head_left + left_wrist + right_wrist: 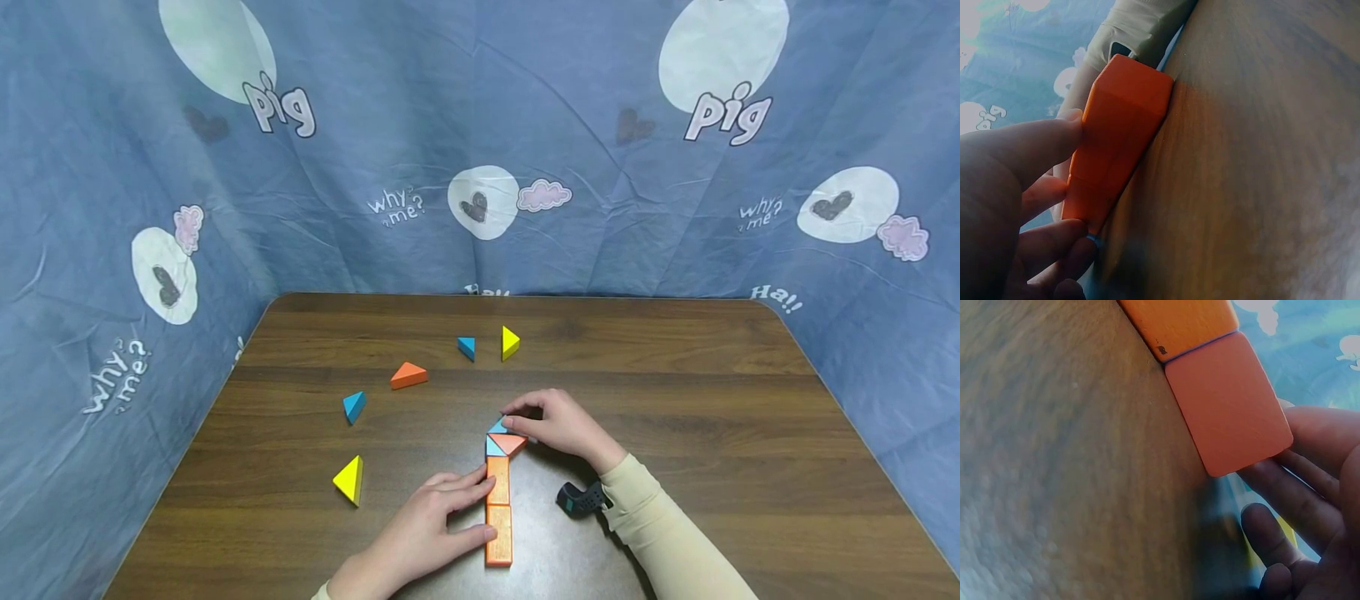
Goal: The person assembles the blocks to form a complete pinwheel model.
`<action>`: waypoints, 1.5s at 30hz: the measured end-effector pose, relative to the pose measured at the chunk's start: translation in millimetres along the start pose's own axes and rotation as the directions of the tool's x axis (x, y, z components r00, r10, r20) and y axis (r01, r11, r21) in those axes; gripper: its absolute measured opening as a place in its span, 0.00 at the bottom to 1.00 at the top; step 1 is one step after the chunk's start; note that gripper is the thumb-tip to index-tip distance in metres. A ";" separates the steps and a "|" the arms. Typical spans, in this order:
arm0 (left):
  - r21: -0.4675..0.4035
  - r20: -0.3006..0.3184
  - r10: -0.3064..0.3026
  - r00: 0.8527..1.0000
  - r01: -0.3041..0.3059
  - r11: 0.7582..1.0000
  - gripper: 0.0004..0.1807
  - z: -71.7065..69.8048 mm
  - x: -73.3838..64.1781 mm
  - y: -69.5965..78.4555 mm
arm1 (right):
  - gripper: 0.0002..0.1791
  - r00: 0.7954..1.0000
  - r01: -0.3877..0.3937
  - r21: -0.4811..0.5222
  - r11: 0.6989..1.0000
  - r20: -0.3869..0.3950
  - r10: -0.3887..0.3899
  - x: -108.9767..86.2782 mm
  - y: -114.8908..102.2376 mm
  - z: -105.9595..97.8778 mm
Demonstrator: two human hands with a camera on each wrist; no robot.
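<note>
Two orange rectangular blocks lie end to end, an upper one (498,480) and a lower one (499,536). My left hand (433,518) rests along their left side, thumb on the lower block and fingertips on the upper one. Beyond them, a small blue triangular block (494,448) and an orange triangular block (509,443) lie against each other. At the far end of the row, my right hand (567,427) pinches another blue triangular block (498,425) between thumb and fingers. In the right wrist view, the orange triangular block's end face (1229,406) mostly hides that blue block.
Left of the row lie a yellow triangular block (349,481), a blue one (354,407) and an orange one (408,376). Farther back are another blue triangle (467,347) and a yellow one (510,342). A black wrist device (581,499) hangs by the right sleeve.
</note>
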State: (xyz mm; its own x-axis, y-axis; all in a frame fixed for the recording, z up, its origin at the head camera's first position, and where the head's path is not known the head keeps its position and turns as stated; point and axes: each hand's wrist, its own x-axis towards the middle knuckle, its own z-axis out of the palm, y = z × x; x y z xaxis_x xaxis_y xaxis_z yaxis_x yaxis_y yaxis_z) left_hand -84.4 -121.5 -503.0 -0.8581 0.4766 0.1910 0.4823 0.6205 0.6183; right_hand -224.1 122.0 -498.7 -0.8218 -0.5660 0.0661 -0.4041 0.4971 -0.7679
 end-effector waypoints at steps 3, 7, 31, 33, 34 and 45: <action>0.002 0.000 -0.002 1.000 0.002 1.000 0.32 0.0 0.1 -0.1 | 0.14 1.000 0.000 -0.002 1.000 0.001 0.000 -0.1 -0.4 0.0; 0.004 0.000 -0.003 1.000 0.003 1.000 0.32 0.1 0.0 0.0 | 0.15 1.000 0.001 -0.005 1.000 0.001 -0.001 -0.1 -0.4 -0.1; 0.003 0.019 -0.019 1.000 0.019 1.000 0.33 -0.6 0.0 -0.2 | 0.20 0.992 -0.031 0.001 1.000 -0.126 0.031 7.0 16.4 -35.0; 0.002 0.016 -0.017 1.000 0.017 1.000 0.33 -0.4 -0.4 -0.2 | 0.19 0.991 -0.026 -0.013 1.000 -0.133 0.024 11.6 19.5 -40.6; 0.001 0.015 -0.015 1.000 0.015 1.000 0.32 -0.3 -0.5 -0.2 | 0.19 0.991 -0.022 -0.021 1.000 -0.136 0.019 14.2 20.7 -43.4; -0.003 0.034 -0.024 0.999 0.024 1.000 0.33 -0.9 -0.7 -1.2 | 0.21 0.991 0.005 -0.050 0.999 -0.135 -0.011 49.9 37.8 -67.4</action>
State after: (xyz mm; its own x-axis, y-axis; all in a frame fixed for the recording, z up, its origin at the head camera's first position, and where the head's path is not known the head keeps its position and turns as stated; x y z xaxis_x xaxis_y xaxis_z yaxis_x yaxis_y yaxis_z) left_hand -84.6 -123.1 -503.2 -0.8630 0.4823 0.1502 0.4609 0.6298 0.6253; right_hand -307.5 156.9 -481.5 -0.8639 -0.4776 0.1600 -0.4273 0.5267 -0.7348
